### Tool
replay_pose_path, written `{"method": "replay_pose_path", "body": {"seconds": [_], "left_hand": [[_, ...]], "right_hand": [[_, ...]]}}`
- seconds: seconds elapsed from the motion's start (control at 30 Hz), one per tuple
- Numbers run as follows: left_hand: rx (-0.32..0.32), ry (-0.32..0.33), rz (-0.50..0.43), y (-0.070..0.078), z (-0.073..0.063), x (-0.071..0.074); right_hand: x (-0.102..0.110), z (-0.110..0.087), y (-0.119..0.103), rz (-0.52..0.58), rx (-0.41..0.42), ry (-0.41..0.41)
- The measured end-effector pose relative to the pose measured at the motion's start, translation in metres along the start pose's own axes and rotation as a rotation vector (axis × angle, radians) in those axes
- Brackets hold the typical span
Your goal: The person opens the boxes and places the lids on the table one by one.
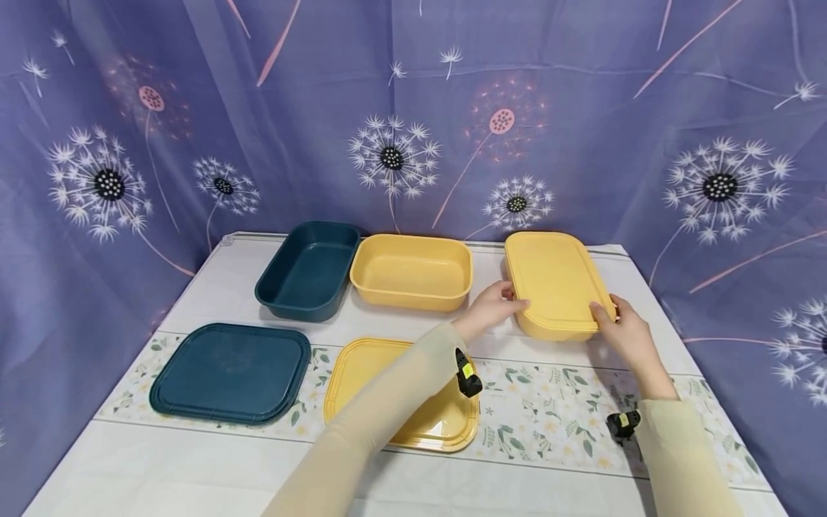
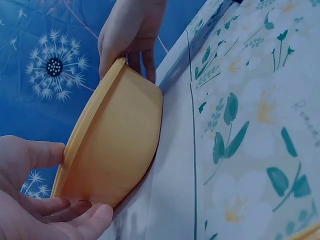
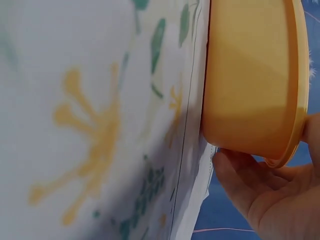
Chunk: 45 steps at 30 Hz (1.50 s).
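Note:
A yellow lidded container (image 1: 554, 276) is at the back right of the table, with its lid (image 1: 549, 266) on top. My left hand (image 1: 492, 309) grips its left side, thumb on the lid's edge and fingers against the wall. On the right side my right hand (image 1: 628, 334) holds it the same way, thumb over the rim. In the left wrist view the container (image 2: 117, 135) sits between both hands. The right wrist view shows the fingers (image 3: 240, 185) curled at the container's lower corner (image 3: 245, 120).
An open dark blue container (image 1: 310, 269) and an open yellow container (image 1: 411, 273) stand at the back. In front lie a dark blue lid (image 1: 230, 372) and a yellow lid (image 1: 446, 424), partly covered by my left sleeve. A purple dandelion curtain (image 1: 581, 143) surrounds the table.

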<state>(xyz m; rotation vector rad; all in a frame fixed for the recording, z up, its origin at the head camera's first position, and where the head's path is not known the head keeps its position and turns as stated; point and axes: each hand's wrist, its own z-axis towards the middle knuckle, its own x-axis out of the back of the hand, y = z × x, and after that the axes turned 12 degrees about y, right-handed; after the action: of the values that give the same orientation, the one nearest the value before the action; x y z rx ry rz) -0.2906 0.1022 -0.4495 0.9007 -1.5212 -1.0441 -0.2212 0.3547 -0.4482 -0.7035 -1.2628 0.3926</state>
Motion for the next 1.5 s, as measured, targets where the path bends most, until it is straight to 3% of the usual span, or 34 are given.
{"method": "replay_pose_path", "body": {"seconds": [0.17,0.43,0.7,1.03,1.27,1.5], "left_hand": [[-0.016,0.005,-0.067,-0.004,0.003,-0.002],[-0.018,0.006,-0.158,-0.003,-0.001,-0.004],[0.020,0.017,-0.108,0.000,-0.013,-0.015],[0.032,0.032,-0.173,0.001,-0.030,-0.025],[0.037,0.000,-0.238,-0.003,-0.025,-0.023],[0.026,0.023,-0.193,-0.009,-0.010,-0.013]], "right_hand": [[-0.002,-0.003,-0.001,0.020,-0.033,-0.001],[-0.002,-0.002,0.002,0.061,-0.012,0.039],[0.002,0.009,0.010,0.032,0.007,0.091],[0.005,0.017,0.022,0.212,-0.085,0.084],[0.008,0.011,0.019,0.177,-0.088,0.055],[0.013,-0.003,0.017,0.100,-0.100,0.057]]}}
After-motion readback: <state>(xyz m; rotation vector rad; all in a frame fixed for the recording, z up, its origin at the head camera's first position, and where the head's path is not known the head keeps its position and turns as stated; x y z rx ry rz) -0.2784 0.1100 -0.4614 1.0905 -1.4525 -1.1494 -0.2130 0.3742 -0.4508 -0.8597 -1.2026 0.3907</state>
